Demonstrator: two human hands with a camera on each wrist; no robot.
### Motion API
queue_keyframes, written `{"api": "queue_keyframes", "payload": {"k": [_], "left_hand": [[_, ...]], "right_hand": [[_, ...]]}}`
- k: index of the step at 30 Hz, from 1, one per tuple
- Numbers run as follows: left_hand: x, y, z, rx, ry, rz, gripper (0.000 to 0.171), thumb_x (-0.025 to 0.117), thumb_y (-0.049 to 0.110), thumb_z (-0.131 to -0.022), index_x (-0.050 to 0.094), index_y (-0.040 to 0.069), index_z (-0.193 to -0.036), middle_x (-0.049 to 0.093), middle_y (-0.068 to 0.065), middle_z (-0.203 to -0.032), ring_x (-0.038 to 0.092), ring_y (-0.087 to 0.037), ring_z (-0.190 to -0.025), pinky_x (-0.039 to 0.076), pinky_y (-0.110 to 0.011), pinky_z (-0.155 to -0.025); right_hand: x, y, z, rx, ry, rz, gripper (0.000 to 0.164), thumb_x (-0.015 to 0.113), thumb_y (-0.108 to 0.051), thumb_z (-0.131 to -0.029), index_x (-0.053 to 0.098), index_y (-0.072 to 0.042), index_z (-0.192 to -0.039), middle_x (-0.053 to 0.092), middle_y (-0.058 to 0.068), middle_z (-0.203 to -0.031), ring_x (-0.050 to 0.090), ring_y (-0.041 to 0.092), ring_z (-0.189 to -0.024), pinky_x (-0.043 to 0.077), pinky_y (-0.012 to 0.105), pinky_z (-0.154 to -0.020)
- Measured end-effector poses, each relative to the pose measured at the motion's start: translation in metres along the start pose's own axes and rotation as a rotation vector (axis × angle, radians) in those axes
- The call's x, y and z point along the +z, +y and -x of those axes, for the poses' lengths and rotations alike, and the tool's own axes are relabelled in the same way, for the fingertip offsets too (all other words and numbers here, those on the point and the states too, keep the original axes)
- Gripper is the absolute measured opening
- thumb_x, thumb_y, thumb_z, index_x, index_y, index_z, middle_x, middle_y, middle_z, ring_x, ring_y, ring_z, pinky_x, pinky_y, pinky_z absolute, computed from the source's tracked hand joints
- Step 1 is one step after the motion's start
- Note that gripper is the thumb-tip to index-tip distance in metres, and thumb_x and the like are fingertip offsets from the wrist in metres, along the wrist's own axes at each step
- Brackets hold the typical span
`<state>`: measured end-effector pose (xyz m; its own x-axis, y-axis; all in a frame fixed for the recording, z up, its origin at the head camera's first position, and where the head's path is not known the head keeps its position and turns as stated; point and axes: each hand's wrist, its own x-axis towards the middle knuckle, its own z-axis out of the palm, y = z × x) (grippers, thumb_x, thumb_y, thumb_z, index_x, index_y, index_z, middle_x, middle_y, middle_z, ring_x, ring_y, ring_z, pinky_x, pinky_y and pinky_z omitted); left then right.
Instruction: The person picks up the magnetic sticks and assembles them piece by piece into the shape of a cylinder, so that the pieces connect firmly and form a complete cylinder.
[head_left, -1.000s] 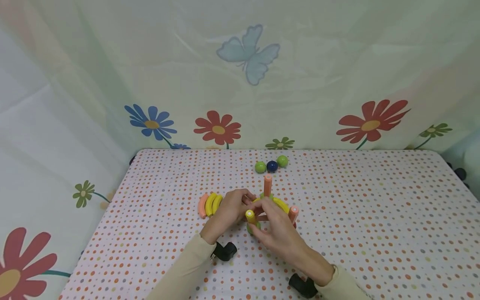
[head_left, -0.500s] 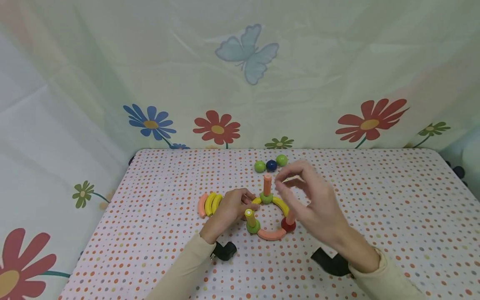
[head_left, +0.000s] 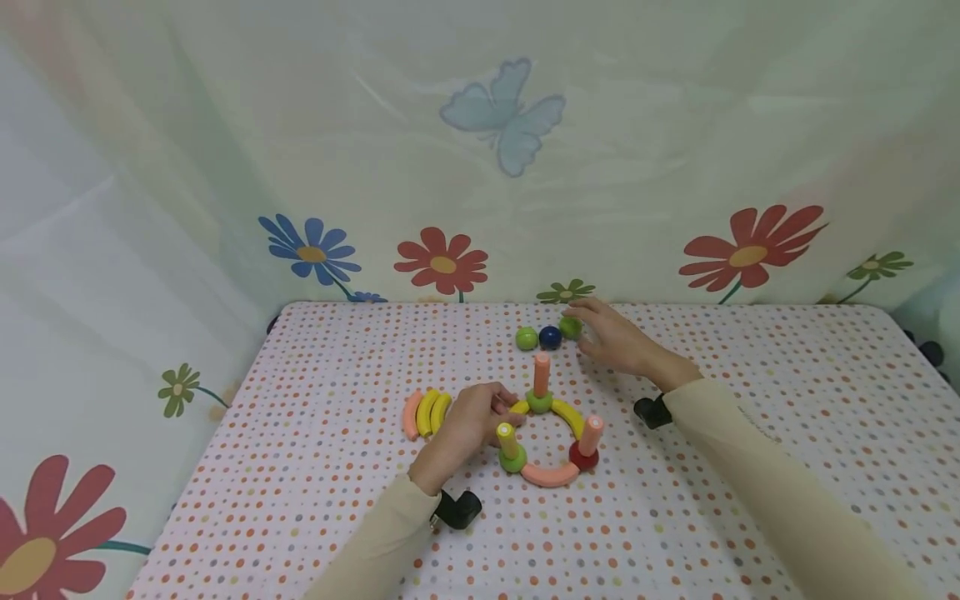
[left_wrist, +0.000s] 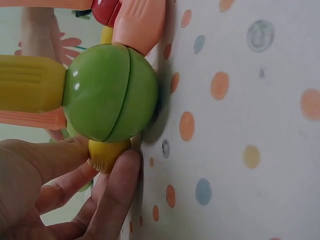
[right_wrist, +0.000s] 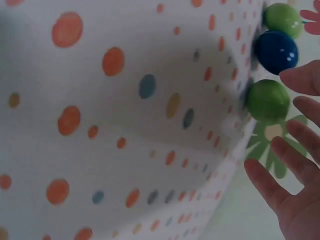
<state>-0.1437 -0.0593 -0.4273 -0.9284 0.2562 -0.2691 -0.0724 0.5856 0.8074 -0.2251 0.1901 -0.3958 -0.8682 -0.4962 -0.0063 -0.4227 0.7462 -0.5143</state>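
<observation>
My left hand (head_left: 468, 414) pinches a yellow curved piece (left_wrist: 107, 156) between thumb and finger, right beside a green ball (left_wrist: 111, 92). This piece belongs to a ring lying on the table, built with another yellow curved piece (head_left: 568, 418), a salmon curved piece (head_left: 550, 476), a rear green ball (head_left: 539, 402) and a red ball (head_left: 583, 456). A yellow stick (head_left: 507, 439) and two salmon sticks (head_left: 542, 375) stand up from the balls. My right hand (head_left: 618, 340) is at a loose green ball (right_wrist: 268, 102), fingers spread around its far side and thumb near the dark blue ball (right_wrist: 276, 52).
Another loose green ball (head_left: 527, 337) sits left of the blue one, near the table's back edge. Two yellow curved pieces and a salmon curved piece (head_left: 412, 415) lie side by side left of my left hand. A floral curtain (head_left: 337, 150) hangs behind the dotted tablecloth (head_left: 750, 400).
My right hand has left the yellow stick on the front green ball, risen past the ring and reached the loose green ball at the back. The left hand stays at the ring.
</observation>
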Motion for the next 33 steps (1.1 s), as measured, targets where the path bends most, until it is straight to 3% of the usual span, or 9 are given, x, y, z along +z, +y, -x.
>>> {"api": "queue_keyframes", "payload": {"k": [4,9,16,20,24,28,33], "left_hand": [[0.003,0.001,0.001,0.01,-0.005,0.013,0.024,0.082,0.01,-0.092,0.072,0.0,-0.112,0.06,-0.002,-0.089,0.054,-0.011,-0.072,0.049,-0.02,-0.057],[0.0,0.002,0.003,0.034,0.006,0.018,0.024,0.082,0.01,-0.092,0.072,-0.001,-0.111,0.061,-0.004,-0.089,0.057,-0.011,-0.068,0.052,-0.022,-0.058],[-0.002,0.0,0.006,0.006,-0.008,0.042,0.025,0.081,0.009,-0.092,0.071,-0.002,-0.113,0.061,-0.006,-0.09,0.057,-0.012,-0.068,0.057,-0.027,-0.058],[-0.001,0.0,0.005,-0.002,-0.004,0.019,0.025,0.081,0.01,-0.093,0.071,-0.001,-0.112,0.061,-0.005,-0.089,0.056,-0.012,-0.069,0.055,-0.025,-0.057],[0.001,-0.001,0.003,-0.007,-0.001,0.006,0.024,0.081,0.01,-0.093,0.071,-0.001,-0.112,0.06,-0.004,-0.089,0.055,-0.012,-0.07,0.054,-0.024,-0.056],[0.001,-0.001,0.002,-0.004,0.007,-0.013,0.024,0.082,0.011,-0.092,0.072,-0.001,-0.111,0.061,-0.004,-0.088,0.055,-0.012,-0.071,0.051,-0.023,-0.057],[0.0,0.0,0.002,0.007,0.006,-0.016,0.024,0.082,0.011,-0.092,0.072,-0.001,-0.11,0.061,-0.004,-0.088,0.054,-0.013,-0.07,0.049,-0.022,-0.056]], "right_hand": [[0.004,0.007,0.004,0.017,-0.009,-0.029,0.049,0.059,0.002,-0.098,0.051,0.01,-0.146,0.039,0.034,-0.153,0.036,0.055,-0.142,0.034,0.07,-0.113],[0.003,0.01,0.018,0.008,0.044,-0.05,0.035,0.063,0.002,-0.098,0.06,0.007,-0.133,0.05,0.03,-0.139,0.047,0.051,-0.131,0.042,0.067,-0.106],[0.005,0.011,0.029,0.023,0.01,-0.095,0.031,0.063,-0.002,-0.103,0.06,0.006,-0.132,0.056,0.026,-0.132,0.059,0.044,-0.118,0.052,0.059,-0.097],[0.01,0.011,0.031,0.023,-0.003,-0.123,0.03,0.069,-0.002,-0.099,0.064,0.004,-0.128,0.06,0.022,-0.126,0.063,0.038,-0.11,0.056,0.053,-0.091],[0.014,0.012,0.032,0.009,-0.01,-0.108,0.022,0.077,-0.003,-0.094,0.069,0.0,-0.114,0.062,0.014,-0.115,0.063,0.03,-0.102,0.057,0.046,-0.086],[0.016,0.013,0.032,0.008,0.011,-0.051,0.022,0.083,-0.006,-0.088,0.071,-0.003,-0.106,0.062,0.011,-0.107,0.062,0.029,-0.098,0.055,0.046,-0.084],[0.016,0.016,0.037,0.037,0.057,-0.017,0.031,0.084,-0.002,-0.085,0.068,0.0,-0.111,0.064,0.016,-0.111,0.064,0.034,-0.101,0.057,0.05,-0.087]]}}
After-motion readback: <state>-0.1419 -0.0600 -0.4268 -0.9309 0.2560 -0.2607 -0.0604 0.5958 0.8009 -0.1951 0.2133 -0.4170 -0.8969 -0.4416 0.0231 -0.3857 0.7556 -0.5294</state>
